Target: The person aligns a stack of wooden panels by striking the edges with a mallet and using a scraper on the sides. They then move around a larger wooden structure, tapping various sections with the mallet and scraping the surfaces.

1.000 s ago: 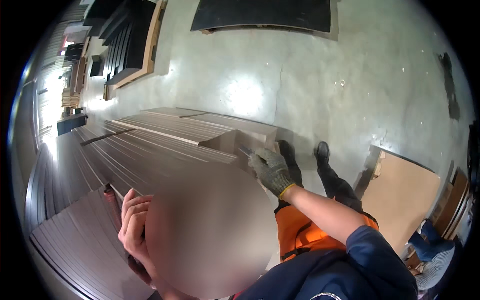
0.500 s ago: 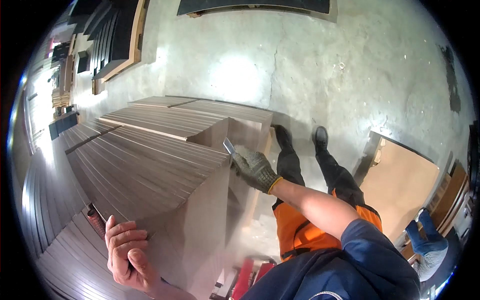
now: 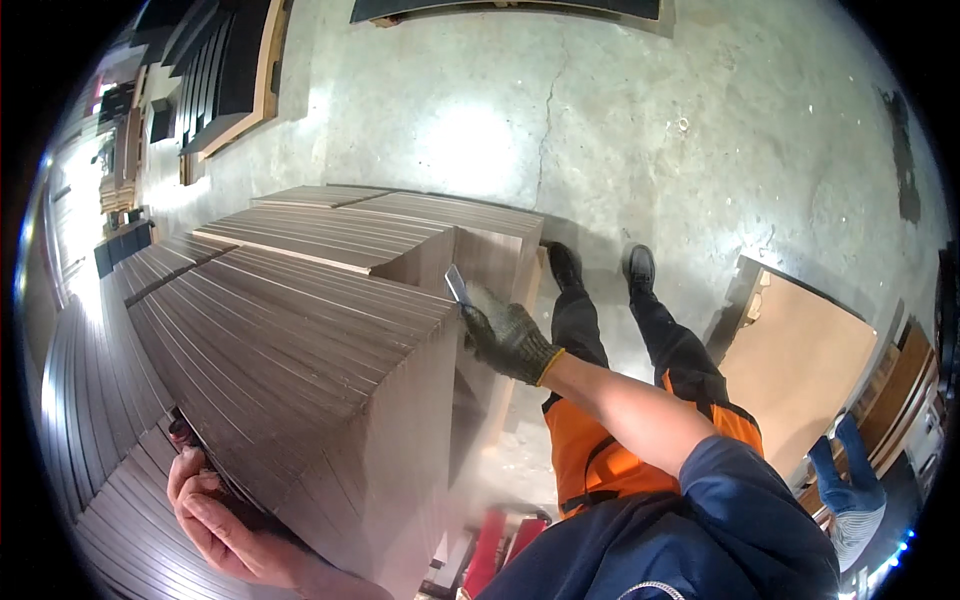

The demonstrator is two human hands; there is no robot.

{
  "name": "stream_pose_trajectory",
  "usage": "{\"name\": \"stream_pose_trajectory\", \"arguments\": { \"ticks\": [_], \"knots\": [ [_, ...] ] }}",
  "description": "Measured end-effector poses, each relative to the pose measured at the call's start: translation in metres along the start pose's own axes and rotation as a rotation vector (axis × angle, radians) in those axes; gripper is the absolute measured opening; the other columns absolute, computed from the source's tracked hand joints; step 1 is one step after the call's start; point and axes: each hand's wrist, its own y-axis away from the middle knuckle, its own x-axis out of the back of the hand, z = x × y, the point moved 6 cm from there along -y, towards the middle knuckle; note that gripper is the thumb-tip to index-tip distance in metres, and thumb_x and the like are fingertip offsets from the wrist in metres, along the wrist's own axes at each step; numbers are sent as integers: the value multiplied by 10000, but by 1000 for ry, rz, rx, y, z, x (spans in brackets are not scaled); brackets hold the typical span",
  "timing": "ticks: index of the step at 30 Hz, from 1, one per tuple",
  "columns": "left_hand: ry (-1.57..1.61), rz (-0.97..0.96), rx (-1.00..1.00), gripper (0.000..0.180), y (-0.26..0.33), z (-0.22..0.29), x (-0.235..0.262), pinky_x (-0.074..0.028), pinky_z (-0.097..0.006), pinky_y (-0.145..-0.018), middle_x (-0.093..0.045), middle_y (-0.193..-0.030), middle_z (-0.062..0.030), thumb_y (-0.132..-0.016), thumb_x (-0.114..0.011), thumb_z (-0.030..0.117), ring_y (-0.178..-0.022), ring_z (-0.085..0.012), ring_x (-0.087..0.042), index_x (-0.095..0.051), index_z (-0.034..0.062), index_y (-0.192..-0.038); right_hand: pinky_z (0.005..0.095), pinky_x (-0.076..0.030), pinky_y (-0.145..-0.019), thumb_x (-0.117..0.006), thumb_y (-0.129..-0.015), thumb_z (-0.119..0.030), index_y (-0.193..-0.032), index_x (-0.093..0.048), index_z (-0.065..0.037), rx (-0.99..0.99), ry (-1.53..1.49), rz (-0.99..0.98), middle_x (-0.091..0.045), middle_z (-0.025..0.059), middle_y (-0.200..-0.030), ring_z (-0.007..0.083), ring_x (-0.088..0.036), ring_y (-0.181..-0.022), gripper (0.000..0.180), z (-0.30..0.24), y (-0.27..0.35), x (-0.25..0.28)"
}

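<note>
While the gloved right hand [image 3: 508, 340] holds a blade [image 3: 456, 284] in a closed grip, stacked boards [image 3: 300, 350] crowd the left hand [image 3: 215, 515].

Your bare left hand [image 3: 215, 515] sits low at near left, fingers curled, while your gloved right hand [image 3: 508, 340] reaches forward, closed, arm extended.

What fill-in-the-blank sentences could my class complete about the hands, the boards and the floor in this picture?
1. The right hand wears a knitted ____.
2. That hand holds a thin ____ at the corner of the board stack.
3. The left hand is ____, its fingers gripping a board edge.
4. The floor is grey ____ with a crack.

Missing words: glove; blade; bare; concrete
</note>
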Motion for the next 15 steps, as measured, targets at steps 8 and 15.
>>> {"name": "stream_pose_trajectory", "arguments": {
  "ticks": [8,15],
  "knots": [
    [106,29,164,279,-2,-20,15,-344,-247,-818,-490,-898,-38,-996,-372,249,-866,-125,-443,-510,17,-926,422,-480,-594,-462,-929,-190,-1131,-461,-57,-25,-143,86,-616,156,-716,332,-603,-604,242,-8,5,-2],
    [173,-9,252,285,0,-28,14,-351,-220,-765,-474,-844,-25,-997,-366,247,-804,-99,-435,-526,20,-930,344,-500,-580,-474,-908,-119,-1082,-543,-29,547,372,103,-629,115,-852,227,-635,-790,208,-119,62,-52]
  ]
}}
